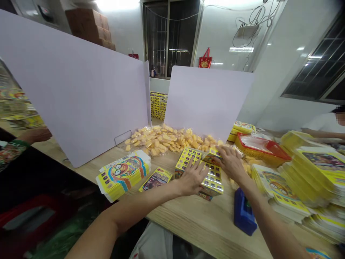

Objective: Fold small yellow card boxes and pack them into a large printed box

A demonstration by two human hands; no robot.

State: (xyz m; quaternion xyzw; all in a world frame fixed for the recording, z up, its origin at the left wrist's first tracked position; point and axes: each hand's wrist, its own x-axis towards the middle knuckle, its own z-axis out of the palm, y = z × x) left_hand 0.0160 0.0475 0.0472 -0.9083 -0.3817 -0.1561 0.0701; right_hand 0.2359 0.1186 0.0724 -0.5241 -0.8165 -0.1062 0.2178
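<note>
Yellow printed cardboard cartons (211, 176), small and rectangular, are gathered in a loose, slightly uneven stack on a pale wooden tabletop (205, 230), directly beneath both hands. The person's left hand (192, 176) is laid flat against the left side of the stack, with the fingers spread apart, so that the pressure is spread across the palm and not taken at the tips. The right hand (231, 162) is placed over the stack's far right side, with the fingers held close together and curved downward; whether a carton is clamped there cannot be told. A bright blue rectangular plastic block (244, 214) is set just right of the near edge of the work. To the left, a flat bundle of yellow carton blanks with a cartoon face (124, 174) lies beside a small printed card (156, 179). To the right, tall piles of flat yellow printed blanks (309, 176) are heaped up. Farther off, an orange-red plastic basket (258, 149) and a mound of yellow snacks in clear wrappers (167, 140) are seen before two upright white panels (207, 100). Stacked yellow boxes (158, 106) are visible through the gap between the panels, and a co-worker's white-sleeved arm (320, 133) is seen at far right
</note>
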